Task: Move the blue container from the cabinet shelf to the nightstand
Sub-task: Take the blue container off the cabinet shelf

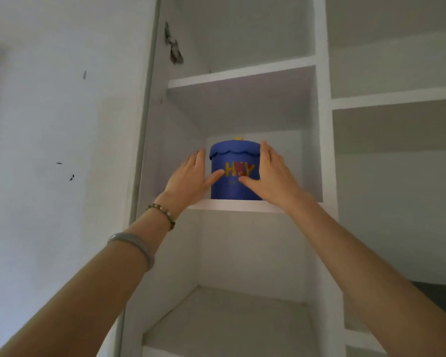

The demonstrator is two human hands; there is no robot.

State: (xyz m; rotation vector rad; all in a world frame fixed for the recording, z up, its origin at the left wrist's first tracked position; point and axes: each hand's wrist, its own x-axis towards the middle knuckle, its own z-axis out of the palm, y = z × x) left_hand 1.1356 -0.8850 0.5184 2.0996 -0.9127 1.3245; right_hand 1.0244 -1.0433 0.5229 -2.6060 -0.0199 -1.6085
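Note:
The blue container (233, 161), a round lidded tub with yellow and red letters and a small yellow knob on top, stands on a white cabinet shelf (232, 205) near its front edge. My left hand (191, 176) lies flat against its left side, thumb across the front. Against the right side rests my right hand (271, 173), whose thumb also touches the front. Both hands press the tub between them; its base still rests on the shelf. The nightstand is out of view.
The white cabinet has a shelf above (242, 73), a lower shelf (229, 318) and a second column of shelves (397, 99) to the right. A grey wall (62, 124) runs along the left. The cabinet's left inner wall has chipped paint (174, 50).

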